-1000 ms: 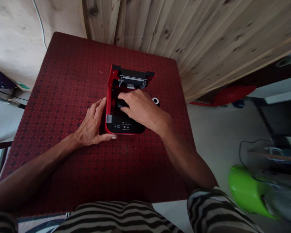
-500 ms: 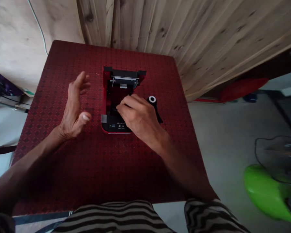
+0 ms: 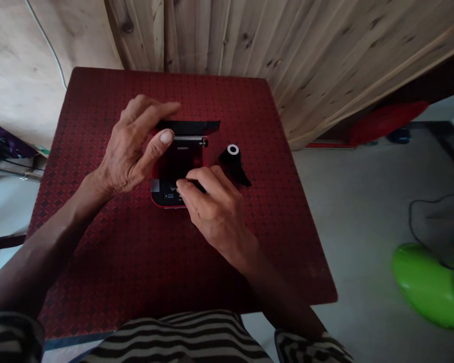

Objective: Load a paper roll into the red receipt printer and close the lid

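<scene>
A small red and black device that looks like a label or receipt printer (image 3: 166, 195) sits on the table with its lid (image 3: 196, 127) raised. A silver roller shows across the lid, and the bay below it is dark. At the lid's left end is my left hand (image 3: 130, 143), fingers stretched over its top and thumb in front; whether it presses on the lid I cannot tell. Low over the printer's front edge, my right hand (image 3: 215, 206) has thumb and fingers pinched together. What lies in that pinch is hidden. To the right lies a black roll with a white core (image 3: 232, 149), its loose end trailing.
Everything stands on a table with a red patterned cover (image 3: 166, 262). A plank wall (image 3: 212, 40) rises behind it. On the floor at right are a bright green plastic thing (image 3: 427, 287) and a dark cable (image 3: 410, 214).
My left hand has moved right, from beside the printer to its lid. The lid now leans further forward. My right hand has shifted slightly toward me, still pinched.
</scene>
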The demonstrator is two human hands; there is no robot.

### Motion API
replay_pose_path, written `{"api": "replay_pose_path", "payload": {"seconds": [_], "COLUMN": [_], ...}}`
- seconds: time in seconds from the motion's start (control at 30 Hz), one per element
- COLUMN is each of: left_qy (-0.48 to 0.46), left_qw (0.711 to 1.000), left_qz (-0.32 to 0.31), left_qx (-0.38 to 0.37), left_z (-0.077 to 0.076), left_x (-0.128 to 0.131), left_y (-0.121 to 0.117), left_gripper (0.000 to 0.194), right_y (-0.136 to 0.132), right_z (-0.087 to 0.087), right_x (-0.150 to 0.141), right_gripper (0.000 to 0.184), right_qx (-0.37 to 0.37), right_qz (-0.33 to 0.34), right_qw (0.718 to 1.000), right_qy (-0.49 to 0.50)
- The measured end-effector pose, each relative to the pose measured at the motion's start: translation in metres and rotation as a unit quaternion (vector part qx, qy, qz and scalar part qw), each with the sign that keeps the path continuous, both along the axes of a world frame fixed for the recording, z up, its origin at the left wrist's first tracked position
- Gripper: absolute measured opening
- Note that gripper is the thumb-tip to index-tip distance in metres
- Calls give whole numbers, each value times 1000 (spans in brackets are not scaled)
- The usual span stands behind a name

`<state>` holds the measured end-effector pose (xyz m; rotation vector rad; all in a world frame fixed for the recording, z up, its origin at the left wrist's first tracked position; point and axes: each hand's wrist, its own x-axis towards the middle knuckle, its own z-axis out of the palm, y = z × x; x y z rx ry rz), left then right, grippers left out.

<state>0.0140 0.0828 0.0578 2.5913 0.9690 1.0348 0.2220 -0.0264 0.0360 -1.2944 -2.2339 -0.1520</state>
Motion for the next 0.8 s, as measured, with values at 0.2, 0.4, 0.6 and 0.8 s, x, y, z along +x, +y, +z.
{"api": "replay_pose_path", "payload": {"seconds": [0.2, 0.4, 0.6, 0.8], "left_qy": [8, 26, 32, 41], "left_qw": [999, 998, 998, 998], "left_qz": [-31, -45, -51, -31], "left_qx": [-16, -24, 5, 24], "left_z": [-11, -34, -42, -49], "left_x": [-5, -12, -12, -10], "left_y": [-26, -39, -45, -46], "left_gripper": [47, 39, 43, 43], "right_y": [-9, -11, -11, -9], "right_z": [-9, -11, -9, -8], "right_x": [-4, -7, -7, -8], "right_gripper": [23, 23, 23, 25], "right_qx": [37, 57, 66, 29], "right_qz": [-20, -32, -30, -29], "right_qw": [999, 998, 997, 999], "right_qy": [7, 4, -3, -12]}}
